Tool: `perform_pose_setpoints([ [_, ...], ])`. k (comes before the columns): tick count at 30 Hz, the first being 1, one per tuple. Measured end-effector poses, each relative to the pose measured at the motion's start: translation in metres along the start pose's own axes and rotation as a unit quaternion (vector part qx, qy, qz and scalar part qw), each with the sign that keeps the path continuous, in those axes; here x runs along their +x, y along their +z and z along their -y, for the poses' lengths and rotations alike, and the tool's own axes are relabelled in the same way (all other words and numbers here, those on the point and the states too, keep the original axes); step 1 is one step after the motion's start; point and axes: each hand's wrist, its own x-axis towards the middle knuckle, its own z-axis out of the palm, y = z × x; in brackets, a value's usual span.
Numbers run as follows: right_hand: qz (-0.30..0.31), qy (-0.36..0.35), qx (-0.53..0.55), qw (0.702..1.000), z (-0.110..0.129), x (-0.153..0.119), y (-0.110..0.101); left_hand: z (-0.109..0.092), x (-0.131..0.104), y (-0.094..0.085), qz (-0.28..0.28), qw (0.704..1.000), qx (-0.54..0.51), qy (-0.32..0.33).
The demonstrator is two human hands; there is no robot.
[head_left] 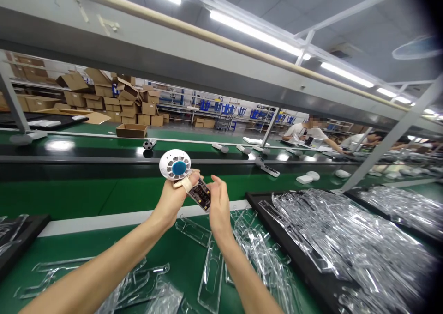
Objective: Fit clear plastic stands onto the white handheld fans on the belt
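Note:
A white handheld fan [169,173] with a round slotted head and a blue centre is held up in front of me, tilted. My left hand [173,197] is closed around it just below the head, the thumb across the neck. The handle's face shows a dark circuit board [200,195] with small yellowish spots. Cupped against the handle's lower right side is my right hand [219,203], its fingers bent toward the board; part of its grip is hidden. Beneath the hands, clear plastic frames [210,277] with long cut-outs lie on the green bench.
A black tray [277,231] at right is heaped with clear plastic parts. Beyond the bench edge runs a conveyor [104,159] carrying several fans and a cardboard box [131,130]. A slanted metal post [391,134] stands at right. People [308,131] work farther along. A shelf beam crosses overhead.

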Motion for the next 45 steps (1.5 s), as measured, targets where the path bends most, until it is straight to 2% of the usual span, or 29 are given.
perform_pose_setpoints([
  [2,-0.070,0.055,0.048,0.995,-0.003,0.013,0.007,0.000,-0.003,0.006,-0.010,0.999,0.004,0.042],
  [3,-0.086,0.063,0.056,0.993,-0.004,0.018,0.009,0.000,-0.005,0.008,-0.014,0.998,0.007,0.058],
  [7,-0.109,0.053,0.053,0.991,-0.010,0.027,0.019,0.006,-0.009,0.009,-0.030,0.996,0.010,0.084],
  [9,-0.098,0.036,-0.008,0.994,-0.011,0.030,0.024,0.009,-0.005,0.006,-0.043,0.995,0.014,0.092],
  [11,-0.062,0.026,-0.100,0.993,-0.014,0.035,0.029,0.015,0.008,-0.001,-0.057,0.995,0.020,0.081],
  [13,-0.002,0.024,-0.173,0.985,-0.020,0.038,0.030,0.024,0.031,-0.014,-0.066,0.997,0.035,0.026],
  [16,0.100,0.007,-0.236,0.967,-0.029,0.033,0.020,0.043,0.076,-0.044,-0.097,0.985,0.118,-0.085],
  [18,0.159,-0.005,-0.272,0.949,-0.034,0.021,0.008,0.056,0.102,-0.070,-0.129,0.968,0.176,-0.127],
  [20,0.220,-0.022,-0.326,0.919,-0.038,0.005,0.000,0.065,0.118,-0.096,-0.155,0.950,0.221,-0.155],
  [22,0.294,-0.053,-0.420,0.857,-0.042,-0.010,-0.002,0.066,0.120,-0.118,-0.178,0.931,0.269,-0.170],
  [24,0.349,-0.082,-0.496,0.791,-0.046,-0.020,0.003,0.056,0.112,-0.133,-0.191,0.913,0.319,-0.166],
  [25,0.363,-0.089,-0.513,0.773,-0.048,-0.023,0.008,0.047,0.104,-0.138,-0.191,0.907,0.338,-0.160],
  [26,0.369,-0.090,-0.513,0.770,-0.049,-0.025,0.012,0.037,0.093,-0.142,-0.175,0.903,0.361,-0.157],
  [28,0.372,-0.092,-0.505,0.773,-0.050,-0.026,0.020,0.013,0.067,-0.145,-0.089,0.876,0.443,-0.167],
  [29,0.373,-0.092,-0.503,0.774,-0.050,-0.025,0.022,0.001,0.051,-0.144,-0.030,0.843,0.506,-0.178],
  [31,0.376,-0.089,-0.494,0.779,-0.049,-0.022,0.025,-0.020,0.016,-0.141,0.071,0.735,0.647,-0.190],
  [32,0.377,-0.085,-0.489,0.782,-0.049,-0.021,0.025,-0.027,-0.002,-0.138,0.101,0.679,0.703,-0.188],
  [33,0.377,-0.080,-0.485,0.785,-0.049,-0.019,0.026,-0.033,-0.020,-0.135,0.116,0.640,0.738,-0.181],
  [34,0.377,-0.074,-0.481,0.788,-0.050,-0.018,0.026,-0.035,-0.037,-0.132,0.127,0.617,0.757,-0.172],
  [37,0.376,-0.056,-0.476,0.793,-0.052,-0.014,0.028,-0.030,-0.077,-0.125,0.163,0.597,0.770,-0.153],
  [39,0.374,-0.050,-0.475,0.795,-0.054,-0.011,0.029,-0.020,-0.093,-0.123,0.193,0.585,0.775,-0.143],
  [42,0.366,-0.050,-0.478,0.797,-0.054,-0.010,0.031,-0.007,-0.101,-0.122,0.223,0.575,0.778,-0.122],
  [45,0.342,-0.058,-0.490,0.799,-0.044,-0.014,0.027,0.000,-0.098,-0.124,0.212,0.587,0.776,-0.092],
])
